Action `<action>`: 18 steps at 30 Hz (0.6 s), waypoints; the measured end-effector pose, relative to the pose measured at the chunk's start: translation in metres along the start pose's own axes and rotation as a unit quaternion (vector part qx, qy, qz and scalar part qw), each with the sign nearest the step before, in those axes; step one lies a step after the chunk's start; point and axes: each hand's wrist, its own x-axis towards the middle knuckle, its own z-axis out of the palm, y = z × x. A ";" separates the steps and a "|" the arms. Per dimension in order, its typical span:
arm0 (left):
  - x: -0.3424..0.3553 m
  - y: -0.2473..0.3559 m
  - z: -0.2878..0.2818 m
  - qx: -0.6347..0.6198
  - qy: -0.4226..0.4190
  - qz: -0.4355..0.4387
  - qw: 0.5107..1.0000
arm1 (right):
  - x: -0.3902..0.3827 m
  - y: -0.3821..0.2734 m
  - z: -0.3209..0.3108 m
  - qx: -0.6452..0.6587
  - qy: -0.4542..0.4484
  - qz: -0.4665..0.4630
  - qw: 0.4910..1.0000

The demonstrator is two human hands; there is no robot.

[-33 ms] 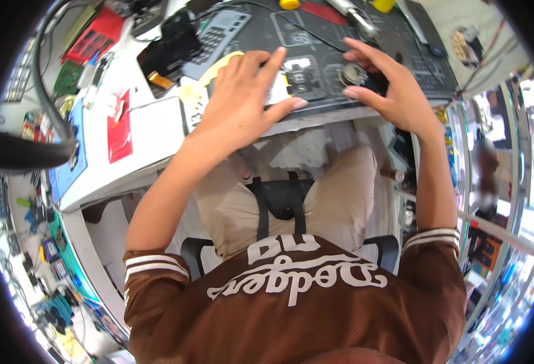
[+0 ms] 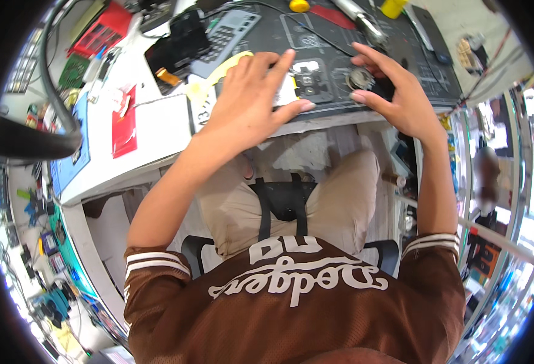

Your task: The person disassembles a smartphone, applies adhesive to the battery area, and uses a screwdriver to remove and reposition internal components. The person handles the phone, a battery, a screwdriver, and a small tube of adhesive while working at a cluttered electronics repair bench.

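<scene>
Dark work mat under both hands. Left hand, fingers spread, pressing flat on a pale flat part; right hand, fingers curled loosely around a small round metal piece. Probably steadying and positioning parts. Table edge just below the wrists; tools crowded beyond the fingertips.

This is an electronics repair workshop. A dark work mat printed with outlines covers the far part of the bench, with a calculator and a silver hand tool on it. At the far left lie green circuit boards and a red tray. Small gadgets and parts crowd shelves at the near left.
</scene>
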 end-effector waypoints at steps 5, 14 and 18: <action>-0.008 0.003 0.004 0.020 0.020 -0.010 1.000 | 0.004 -0.005 0.002 -0.007 -0.006 0.013 1.000; -0.005 -0.001 0.011 0.022 0.041 -0.006 0.999 | 0.008 -0.003 0.003 -0.005 0.002 0.022 1.000; 0.001 -0.001 0.004 -0.032 0.018 -0.016 0.999 | 0.007 0.001 0.004 0.006 0.017 0.013 1.000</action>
